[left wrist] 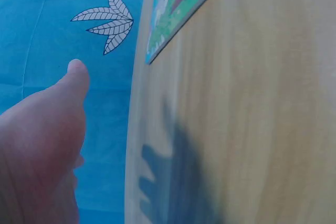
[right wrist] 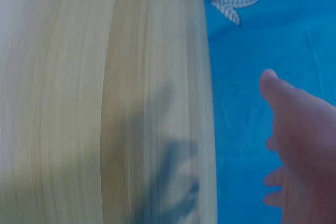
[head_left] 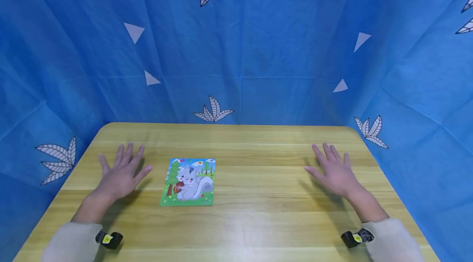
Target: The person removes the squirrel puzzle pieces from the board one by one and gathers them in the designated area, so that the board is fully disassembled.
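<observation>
A square picture board [head_left: 187, 182] lies flat on the wooden table [head_left: 258, 196], left of the middle. Its print is a grey squirrel holding an acorn among green trees. To its left my left hand [head_left: 120, 175] hovers over the table with fingers spread, holding nothing. My right hand [head_left: 334, 173] is held over the table's right part, its fingers also spread and nothing in them. The left wrist view has the board's corner [left wrist: 178, 14] beyond the thumb of the left hand [left wrist: 47, 135]. In the right wrist view the right hand [right wrist: 304, 135] casts a shadow on the wood.
Blue cloth [head_left: 277, 48] printed with white leaves and triangles hangs behind the table and along both sides. The table's back edge [head_left: 229, 124] meets the cloth. Each sleeve cuff bears a small black wrist device, one on the left [head_left: 109, 239] and one on the right [head_left: 357, 237].
</observation>
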A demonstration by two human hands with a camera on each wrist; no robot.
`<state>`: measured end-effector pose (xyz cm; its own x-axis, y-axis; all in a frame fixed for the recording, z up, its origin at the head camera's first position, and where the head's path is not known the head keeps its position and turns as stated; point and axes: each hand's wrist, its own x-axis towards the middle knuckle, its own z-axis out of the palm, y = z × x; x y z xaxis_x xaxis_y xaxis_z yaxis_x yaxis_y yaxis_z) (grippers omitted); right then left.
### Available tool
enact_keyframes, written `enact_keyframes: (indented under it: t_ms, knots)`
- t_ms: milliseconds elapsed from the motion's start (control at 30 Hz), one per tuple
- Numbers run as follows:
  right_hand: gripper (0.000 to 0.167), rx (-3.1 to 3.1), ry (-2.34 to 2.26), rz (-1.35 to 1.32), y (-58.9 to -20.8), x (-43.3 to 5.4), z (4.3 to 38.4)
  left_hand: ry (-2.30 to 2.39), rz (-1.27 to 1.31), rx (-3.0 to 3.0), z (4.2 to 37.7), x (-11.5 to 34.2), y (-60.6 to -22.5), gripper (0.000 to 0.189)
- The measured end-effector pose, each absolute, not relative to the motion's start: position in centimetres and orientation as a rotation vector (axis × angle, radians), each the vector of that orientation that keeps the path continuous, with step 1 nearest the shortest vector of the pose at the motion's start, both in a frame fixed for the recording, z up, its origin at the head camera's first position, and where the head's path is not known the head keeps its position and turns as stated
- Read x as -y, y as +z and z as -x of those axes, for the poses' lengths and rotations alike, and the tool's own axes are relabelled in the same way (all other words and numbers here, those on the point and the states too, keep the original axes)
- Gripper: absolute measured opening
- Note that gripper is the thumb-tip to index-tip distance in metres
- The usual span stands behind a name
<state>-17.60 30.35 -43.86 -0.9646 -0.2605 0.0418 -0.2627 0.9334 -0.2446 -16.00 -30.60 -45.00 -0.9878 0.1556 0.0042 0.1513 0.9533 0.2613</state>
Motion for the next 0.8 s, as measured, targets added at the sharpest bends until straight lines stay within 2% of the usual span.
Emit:
enact_keyframes:
  t_ms: [200, 500, 800]
  knots:
    - [0.074, 2.980, 0.665, -0.592, -44.4, -27.9, 17.6, 0.581, -0.351, -3.109, 15.5, 29.9, -45.6, 0.081]
    - [0.065, 2.947, 1.153, -0.672, -45.3, -22.2, 17.7, 0.730, -0.435, -3.019, 14.3, 27.2, -46.7, 0.078]
    - [0.051, 2.865, 1.536, -0.700, -45.9, -16.3, 18.4, 0.678, -0.437, -2.973, 13.7, 25.1, -47.8, 0.090]
